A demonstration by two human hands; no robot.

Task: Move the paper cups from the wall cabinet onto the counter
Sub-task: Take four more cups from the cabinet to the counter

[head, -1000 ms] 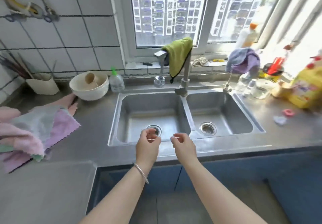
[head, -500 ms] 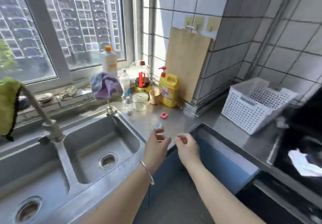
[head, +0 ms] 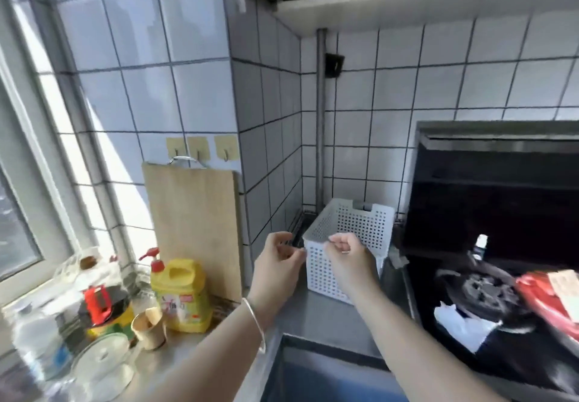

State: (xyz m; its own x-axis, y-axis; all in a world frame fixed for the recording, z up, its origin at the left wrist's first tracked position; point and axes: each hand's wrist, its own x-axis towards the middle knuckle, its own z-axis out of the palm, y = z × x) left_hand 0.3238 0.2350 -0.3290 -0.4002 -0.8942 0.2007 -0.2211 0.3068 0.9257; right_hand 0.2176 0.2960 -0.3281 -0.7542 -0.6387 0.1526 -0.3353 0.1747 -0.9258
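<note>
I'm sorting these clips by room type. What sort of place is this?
Most likely a home kitchen: tiled walls, a wooden cutting board leaning by the window, a yellow pump bottle, probably dish soap, on the steel counter, and a gas stove to the right.

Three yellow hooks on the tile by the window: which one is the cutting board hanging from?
The middle hook. The cutting board has its metal loop right below it; the left hook and right hook carry nothing.
</note>
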